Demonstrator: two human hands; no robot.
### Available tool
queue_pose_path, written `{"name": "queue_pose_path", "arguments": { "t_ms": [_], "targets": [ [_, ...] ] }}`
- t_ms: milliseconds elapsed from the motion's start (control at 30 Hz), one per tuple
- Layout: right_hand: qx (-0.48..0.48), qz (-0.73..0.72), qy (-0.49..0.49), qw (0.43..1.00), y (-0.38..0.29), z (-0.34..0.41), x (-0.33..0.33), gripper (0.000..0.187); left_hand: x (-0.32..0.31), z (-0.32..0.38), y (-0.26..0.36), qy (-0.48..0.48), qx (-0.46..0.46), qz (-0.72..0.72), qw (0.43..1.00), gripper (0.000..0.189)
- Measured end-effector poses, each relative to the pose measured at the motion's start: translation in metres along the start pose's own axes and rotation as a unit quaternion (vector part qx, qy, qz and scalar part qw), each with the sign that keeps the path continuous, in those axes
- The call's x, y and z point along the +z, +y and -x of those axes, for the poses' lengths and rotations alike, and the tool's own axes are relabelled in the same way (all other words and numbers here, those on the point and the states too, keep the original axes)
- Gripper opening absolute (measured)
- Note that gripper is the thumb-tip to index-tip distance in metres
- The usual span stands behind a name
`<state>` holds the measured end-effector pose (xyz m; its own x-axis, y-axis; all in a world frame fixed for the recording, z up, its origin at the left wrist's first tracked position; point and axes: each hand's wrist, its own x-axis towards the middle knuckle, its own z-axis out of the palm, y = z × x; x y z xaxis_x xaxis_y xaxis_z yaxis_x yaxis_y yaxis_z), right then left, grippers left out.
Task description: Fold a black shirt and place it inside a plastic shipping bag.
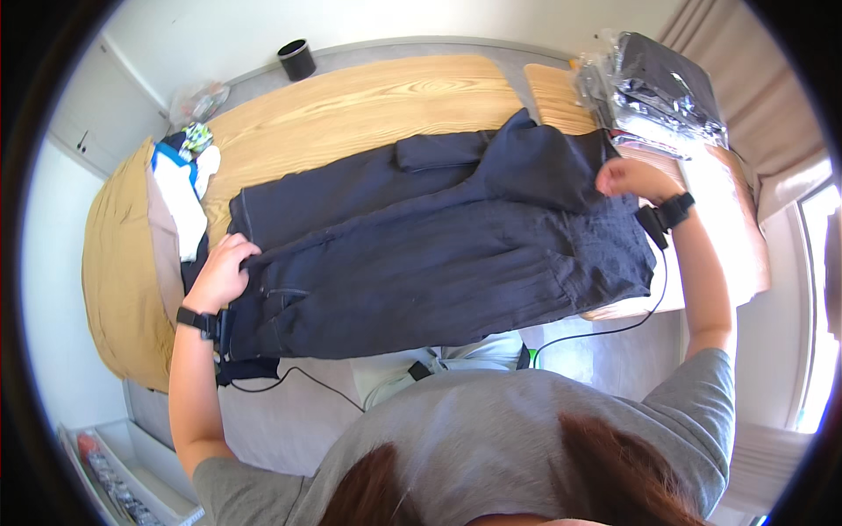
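A long dark navy garment [401, 263] lies stretched across the table in front of me, with a lengthwise fold ridge along its middle. Its far layer carries a flap or pocket-like piece [442, 152], and pale stitching shows near its left end. My left hand [227, 266] grips the fabric at that left end, thumb and fingers closed on the ridge. At the right end, my right hand [635, 179] is over the garment with curled fingers against the cloth; whether they pinch it is hidden. Each wrist wears a black strapped device with a cable.
Wood-grain tables [368, 92] support the garment. Plastic-wrapped dark packages [668, 92] are stacked at the far right. A tan fabric-covered container [122, 269] holding clothes [177, 204] stands left. Beyond the table is a black bin [297, 60]; a white tray [154, 470] sits low left.
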<state>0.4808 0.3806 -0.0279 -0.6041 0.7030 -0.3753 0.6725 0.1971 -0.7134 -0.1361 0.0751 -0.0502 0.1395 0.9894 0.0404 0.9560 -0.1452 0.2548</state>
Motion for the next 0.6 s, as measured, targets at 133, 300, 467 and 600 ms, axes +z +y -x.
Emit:
{"name": "queue_pose_path", "arguments": {
  "t_ms": [133, 300, 467, 600],
  "targets": [
    [-0.019, 0.014, 0.176, 0.984, -0.042, -0.046, -0.005, 0.019, -0.018, -0.010, 0.019, 0.061, -0.070, 0.082, 0.992, 0.040],
    [0.062, 0.131, 0.171, 0.974, -0.053, -0.139, 0.003, 0.047, -0.025, -0.047, 0.049, 0.117, 0.021, 0.081, 0.990, 0.031],
    [0.175, 0.205, 0.188, 0.944, -0.077, -0.193, 0.017, 0.060, -0.026, -0.045, 0.077, 0.097, 0.044, 0.060, 0.993, 0.029],
    [0.125, 0.304, 0.115, 0.938, -0.040, -0.225, 0.004, 0.037, -0.035, -0.038, 0.086, 0.075, 0.018, 0.081, 0.994, 0.024]
  ]
}}
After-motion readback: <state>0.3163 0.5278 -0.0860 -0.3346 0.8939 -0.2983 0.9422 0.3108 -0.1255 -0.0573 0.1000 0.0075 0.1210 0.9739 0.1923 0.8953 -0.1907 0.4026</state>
